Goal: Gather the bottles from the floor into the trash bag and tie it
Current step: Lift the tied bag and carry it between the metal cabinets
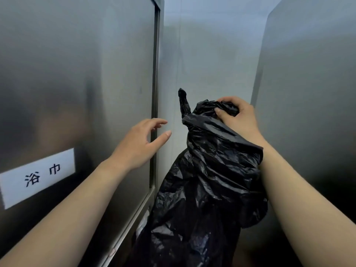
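Note:
A black trash bag [204, 180] hangs in front of me, lifted off the floor, its neck gathered and twisted. My right hand [237, 116] grips the bunched top of the bag, and a thin tail of plastic [183, 101] sticks up just left of it. My left hand [140, 145] hovers to the left of the bag with fingers spread and relaxed, holding nothing and apart from the plastic. No bottles show; the bag's contents are hidden.
A stainless steel cabinet door [77, 74] with a white label [38, 176] fills the left side. Another grey metal panel [312, 93] stands on the right. A pale wall [208, 54] closes the narrow gap behind the bag.

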Demonstrator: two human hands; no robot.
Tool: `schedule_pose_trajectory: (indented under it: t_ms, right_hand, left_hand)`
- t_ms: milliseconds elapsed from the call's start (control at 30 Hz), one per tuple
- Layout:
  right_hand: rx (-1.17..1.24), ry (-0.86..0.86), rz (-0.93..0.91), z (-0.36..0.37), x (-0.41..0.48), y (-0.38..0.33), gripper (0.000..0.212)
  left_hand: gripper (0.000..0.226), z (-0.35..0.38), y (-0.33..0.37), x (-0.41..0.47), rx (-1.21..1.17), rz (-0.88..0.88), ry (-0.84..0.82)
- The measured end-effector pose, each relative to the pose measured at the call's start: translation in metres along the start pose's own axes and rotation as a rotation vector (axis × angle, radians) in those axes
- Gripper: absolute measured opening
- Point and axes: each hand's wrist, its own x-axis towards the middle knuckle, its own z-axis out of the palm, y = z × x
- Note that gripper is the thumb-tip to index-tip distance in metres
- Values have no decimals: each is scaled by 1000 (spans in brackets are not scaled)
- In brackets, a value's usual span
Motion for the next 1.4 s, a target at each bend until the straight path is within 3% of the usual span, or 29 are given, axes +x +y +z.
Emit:
schedule_pose_trajectory:
  t_ms: [267, 533, 833, 1400]
  right_hand:
    - [23, 39, -51, 3, 29, 26, 28]
    - [39, 71, -38, 0, 35, 32, 19]
    - [-5, 144, 11, -16, 47, 52, 15]
    - [-228, 291, 7, -17, 100, 117, 16]
  left_hand:
    - [44, 33, -8, 6, -162, -10, -70]
    - [23, 68, -21, -8, -384, -66, -199]
    - [23, 68, -33, 15, -606, -123, -42]
    - [16, 120, -63, 134, -676, -209, 59]
